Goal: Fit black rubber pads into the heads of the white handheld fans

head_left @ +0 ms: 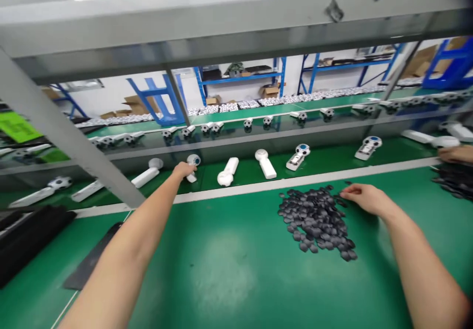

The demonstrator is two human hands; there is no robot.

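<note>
My left hand reaches over to the sunken green strip, its fingers closed on a white plastic device with a round head. That device has a blue-ringed face, and my fingers cover part of its handle. At the right edge of a heap of small black hexagon-like pieces, my right hand is pinched. Whatever lies between those fingertips is too small to make out. More white devices lie along the strip, among them one with its handle toward me and one with an open handle.
A slanted grey post rises left of my left arm, and a thick grey beam crosses above. Dark flat pads lie at left. Another person's hand is at far right, by another black heap.
</note>
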